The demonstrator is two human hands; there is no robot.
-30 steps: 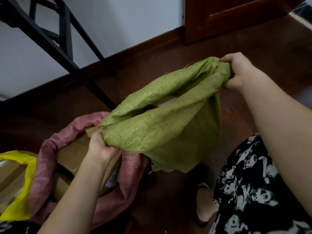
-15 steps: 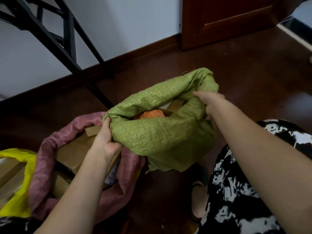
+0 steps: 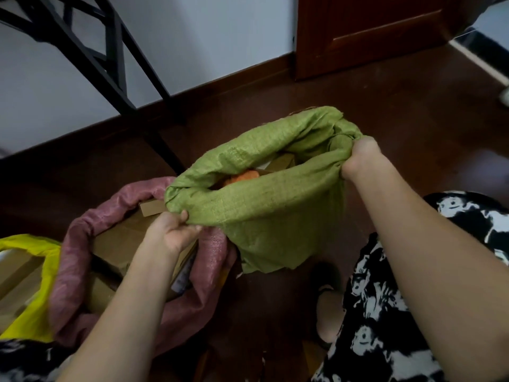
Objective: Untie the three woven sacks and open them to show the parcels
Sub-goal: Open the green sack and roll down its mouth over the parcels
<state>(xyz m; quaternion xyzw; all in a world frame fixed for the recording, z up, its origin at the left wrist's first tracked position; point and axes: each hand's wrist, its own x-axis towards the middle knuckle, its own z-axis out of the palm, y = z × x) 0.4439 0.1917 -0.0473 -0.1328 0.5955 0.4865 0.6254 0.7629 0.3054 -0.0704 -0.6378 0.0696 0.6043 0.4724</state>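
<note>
A green woven sack (image 3: 275, 216) stands in the middle of the floor with its mouth rolled down and partly open. Inside it show an orange parcel (image 3: 242, 177) and a cardboard box (image 3: 283, 162). My left hand (image 3: 173, 232) grips the near left part of the green rim. My right hand (image 3: 360, 158) grips the far right part of the same rim. To the left, a pink woven sack (image 3: 74, 260) lies open around cardboard boxes (image 3: 121, 244). A yellow sack (image 3: 35, 321) sits open at the far left with a box (image 3: 16, 274) in it.
A black metal frame (image 3: 110, 73) slants down to the floor behind the sacks. A white wall with dark skirting and a brown wooden door (image 3: 371, 31) close off the back. My patterned clothing (image 3: 385, 312) and a sandalled foot (image 3: 327, 307) are at the lower right.
My right hand has shifted along the green rim to its far right end and pulled it outward. The sack mouth is wider, showing the orange parcel and a box.
</note>
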